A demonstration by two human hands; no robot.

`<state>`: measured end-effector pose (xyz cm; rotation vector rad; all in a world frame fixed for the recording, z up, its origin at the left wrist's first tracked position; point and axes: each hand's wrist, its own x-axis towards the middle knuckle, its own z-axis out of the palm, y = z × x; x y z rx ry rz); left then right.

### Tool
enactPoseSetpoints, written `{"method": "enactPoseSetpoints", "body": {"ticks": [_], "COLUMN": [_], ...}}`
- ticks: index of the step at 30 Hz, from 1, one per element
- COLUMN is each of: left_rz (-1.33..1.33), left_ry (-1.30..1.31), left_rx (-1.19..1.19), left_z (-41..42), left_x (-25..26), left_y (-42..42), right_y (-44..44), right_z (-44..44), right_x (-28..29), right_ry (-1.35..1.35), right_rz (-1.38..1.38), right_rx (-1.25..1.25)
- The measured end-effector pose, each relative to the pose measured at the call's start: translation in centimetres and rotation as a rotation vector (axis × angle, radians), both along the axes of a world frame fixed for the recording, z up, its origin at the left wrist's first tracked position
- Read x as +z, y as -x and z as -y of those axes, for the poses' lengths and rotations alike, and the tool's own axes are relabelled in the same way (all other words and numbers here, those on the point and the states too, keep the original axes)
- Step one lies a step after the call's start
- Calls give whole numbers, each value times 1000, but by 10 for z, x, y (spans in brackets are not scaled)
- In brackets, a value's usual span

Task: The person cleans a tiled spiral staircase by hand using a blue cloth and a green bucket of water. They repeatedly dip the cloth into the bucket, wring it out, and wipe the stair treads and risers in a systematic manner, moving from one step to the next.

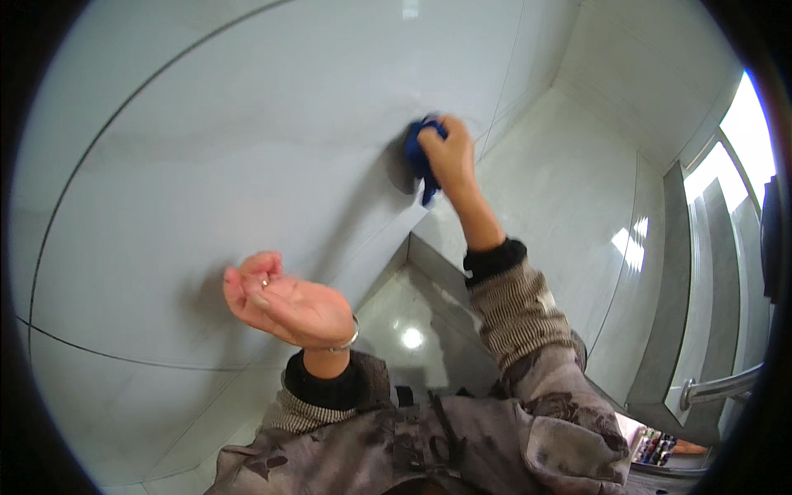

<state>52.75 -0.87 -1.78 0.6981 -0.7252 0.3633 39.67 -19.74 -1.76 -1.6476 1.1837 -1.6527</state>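
My right hand (450, 154) grips a bunched blue cloth (421, 151) against the pale tiled wall (247, 124), near the corner where two wall faces meet. A loose end of the cloth hangs below the fingers. Lower and to the left, my left hand (288, 300) is raised near the same wall, palm turned up and fingers curled, with nothing seen in it. A ring and a bracelet are on that hand and wrist. Both arms wear ribbed cuffs and patterned sleeves.
Below lies a shiny grey floor (405, 309) in a corner with a dark skirting (433, 257). At the right are a metal handrail (724, 388), grey stepped ledges (668, 278) and a bright window (752, 136). Several small colourful items (656, 447) show at lower right.
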Motion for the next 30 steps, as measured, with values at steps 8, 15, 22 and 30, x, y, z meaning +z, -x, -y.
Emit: {"method": "enactPoseSetpoints", "body": {"ticks": [8, 15, 22, 30], "left_rz": [-16, -6, -88, -34], "left_ry": [-36, -92, -85, -75], "left_rx": [-115, -121, -128, -132], "left_z": [7, 0, 2, 5], "left_x": [2, -5, -8, -7], "left_y": [7, 3, 0, 7], "right_y": [-23, -28, -36, -30], "right_z": [-15, -19, -33, -67], "right_x": [150, 165, 232, 113], "right_ry": [720, 874, 903, 726], "right_rz": [-99, -114, -156, -441], "right_rx": [-58, -139, 96, 675]}}
